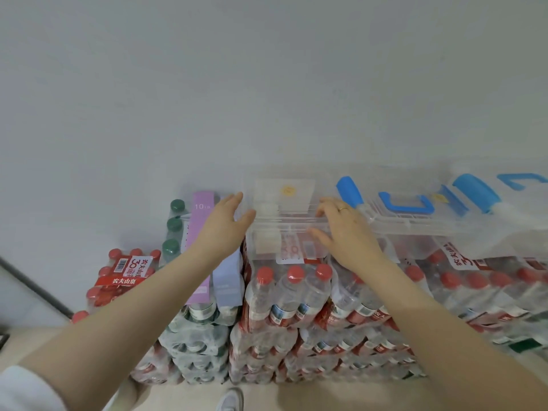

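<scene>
So this looks like the grab-and-lift step on the clear box [284, 221], which sits on top of the stacked water packs [290, 295], pushed back against the wall [267, 84]. The left hand [222, 223] is released, fingers straight, up at the box's left end w/ the thumb at the corner. The right hand [347, 229] has its fingers curled over the front edge of the lid and the thumb lower on the front wall, so imo it's grasping the box rim. Next move prob needs the left hand to actually close on that end so both sides lift evenly, bc the packs underneath are lumpy and a 2nd box w/ blue handles [406, 204] sits right beside it. Hard to tell stuff: what's inside, since the plastic is see-thru and the labels blur. Also the right-hand box is cut off by the frame, and idk if the lid is latched.
</scene>
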The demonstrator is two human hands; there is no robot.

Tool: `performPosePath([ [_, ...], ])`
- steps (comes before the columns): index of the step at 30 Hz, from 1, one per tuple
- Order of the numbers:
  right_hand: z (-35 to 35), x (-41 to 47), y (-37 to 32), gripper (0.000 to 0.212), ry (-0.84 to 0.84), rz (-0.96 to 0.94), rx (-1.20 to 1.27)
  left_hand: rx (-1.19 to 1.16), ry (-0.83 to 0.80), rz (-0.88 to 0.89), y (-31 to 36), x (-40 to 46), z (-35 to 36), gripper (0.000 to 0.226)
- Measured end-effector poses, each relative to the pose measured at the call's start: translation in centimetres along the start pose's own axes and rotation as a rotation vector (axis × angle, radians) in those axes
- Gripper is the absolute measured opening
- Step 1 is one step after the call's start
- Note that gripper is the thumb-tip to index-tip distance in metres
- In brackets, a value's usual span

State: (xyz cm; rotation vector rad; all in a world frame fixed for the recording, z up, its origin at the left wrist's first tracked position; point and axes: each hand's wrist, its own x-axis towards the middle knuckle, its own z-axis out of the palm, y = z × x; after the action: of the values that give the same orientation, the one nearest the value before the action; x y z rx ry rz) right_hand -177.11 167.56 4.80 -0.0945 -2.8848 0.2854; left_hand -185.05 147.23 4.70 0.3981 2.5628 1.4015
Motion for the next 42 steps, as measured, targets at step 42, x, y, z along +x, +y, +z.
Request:
performPosePath([
  [42, 3.0, -0.3, 3.0, 0.045, 0.239, -0.301, -0.407, 0.81, 0.264, 1.081, -4.8, 2.3, 0.7, 0.025],
])
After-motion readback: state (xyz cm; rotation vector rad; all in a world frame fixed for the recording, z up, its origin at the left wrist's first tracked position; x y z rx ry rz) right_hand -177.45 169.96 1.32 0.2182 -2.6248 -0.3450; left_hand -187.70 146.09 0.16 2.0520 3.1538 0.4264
